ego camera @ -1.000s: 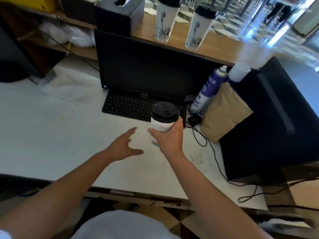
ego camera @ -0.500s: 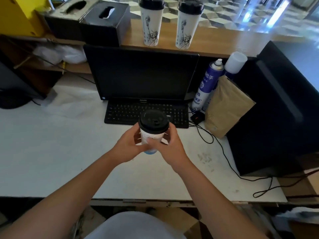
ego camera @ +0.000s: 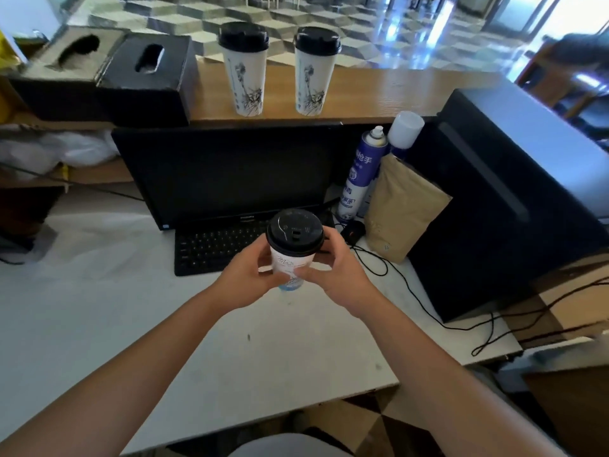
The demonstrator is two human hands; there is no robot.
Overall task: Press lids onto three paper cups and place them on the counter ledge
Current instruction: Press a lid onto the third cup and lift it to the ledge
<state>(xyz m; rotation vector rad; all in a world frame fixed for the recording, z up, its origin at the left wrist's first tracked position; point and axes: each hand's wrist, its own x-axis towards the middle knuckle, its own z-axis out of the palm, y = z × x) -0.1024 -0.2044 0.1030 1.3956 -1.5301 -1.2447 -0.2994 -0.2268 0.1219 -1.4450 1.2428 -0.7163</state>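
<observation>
A white paper cup point(ego camera: 289, 263) with a black lid point(ego camera: 294, 231) on it is held above the white desk, in front of the keyboard. My left hand point(ego camera: 245, 278) wraps its left side and my right hand point(ego camera: 333, 275) wraps its right side. Two tall white paper cups with black lids stand upright on the wooden counter ledge point(ego camera: 379, 94) behind the monitor: one on the left point(ego camera: 245, 69), one on the right point(ego camera: 314, 70).
A black monitor point(ego camera: 230, 173) and keyboard point(ego camera: 217, 249) sit ahead. Right of them are a spray can point(ego camera: 361, 174), a brown paper bag point(ego camera: 402, 206) and a large black box point(ego camera: 514, 199). Two tissue boxes point(ego camera: 145, 80) stand on the ledge's left. Cables point(ego camera: 428, 315) trail across the desk.
My left hand has come up from the desk and joined my right hand on the lidded cup. The cup has shifted slightly left, toward the middle.
</observation>
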